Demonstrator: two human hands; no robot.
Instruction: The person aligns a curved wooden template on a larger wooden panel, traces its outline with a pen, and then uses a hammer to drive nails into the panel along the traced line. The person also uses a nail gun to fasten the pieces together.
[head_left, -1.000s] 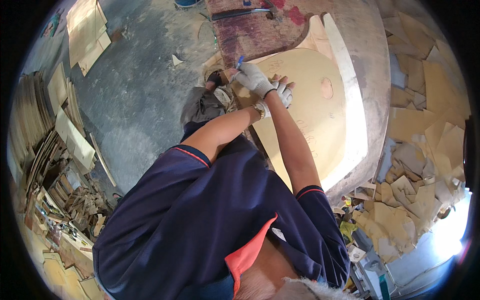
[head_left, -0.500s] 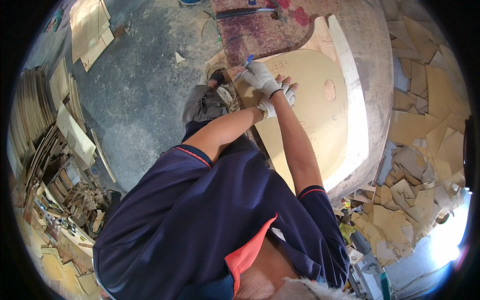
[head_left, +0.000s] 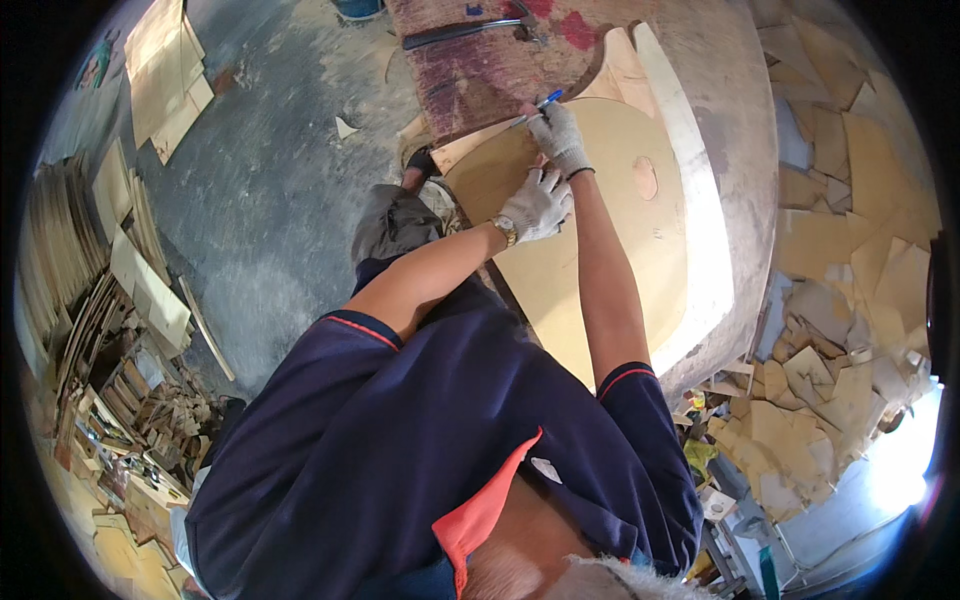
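A gloved right hand (head_left: 560, 138), mine, is closed around a blue-ended pen (head_left: 550, 99), whose other end points down and left near the edge of a tan template (head_left: 610, 270). The template has a rounded far edge and an oval hole. It lies on a paler wooden board (head_left: 685, 120), which shows beyond its far and right sides. My left hand (head_left: 540, 205), also gloved and with a wristwatch, rests on the template just below and left of the right one. Its fingers lie forward on the surface, holding nothing I can see.
A hammer (head_left: 465, 32) lies on the far part of the stained worktable (head_left: 450, 85). Many offcuts (head_left: 815, 330) are heaped along the right. Stacked thin panels (head_left: 65, 230) stand at the left, with wood scraps (head_left: 165, 415) nearer me. A bucket (head_left: 357, 8) stands at the top edge.
My hands have uncrossed: the right, with the pen, has moved right and slightly farther away, and the left has drawn out from under it. The whole view has shifted a little.
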